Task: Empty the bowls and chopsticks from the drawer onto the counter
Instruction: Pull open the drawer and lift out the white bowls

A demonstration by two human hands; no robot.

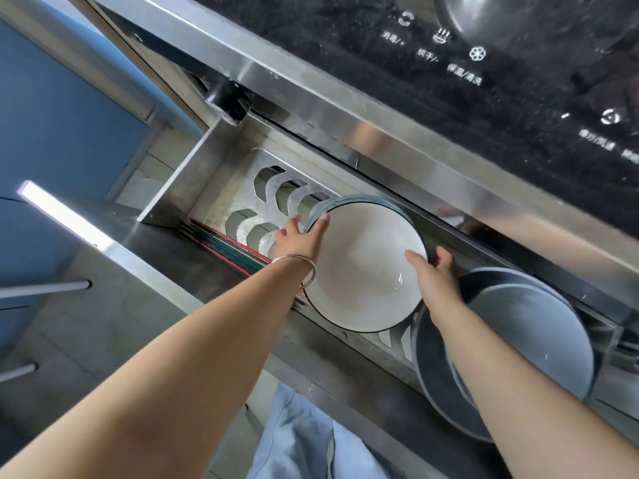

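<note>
A large white bowl [363, 264] with a dark rim sits tilted in the open steel drawer [214, 202]. My left hand [299, 240] grips its left rim, thumb inside. My right hand [437, 274] grips its right rim. Another bowl's rim shows just behind it. To the right, two grey bowls [525, 337] lean stacked in the drawer, partly behind my right forearm. A bundle of coloured chopsticks [224, 242] lies along the drawer's front left, partly hidden by my left arm.
The drawer's slotted metal rack [276, 195] lies bare at the left. Above the drawer runs a steel trim and a black glass control panel [484, 81] with white symbols. Blue cabinet fronts [52, 115] and handles are at the left.
</note>
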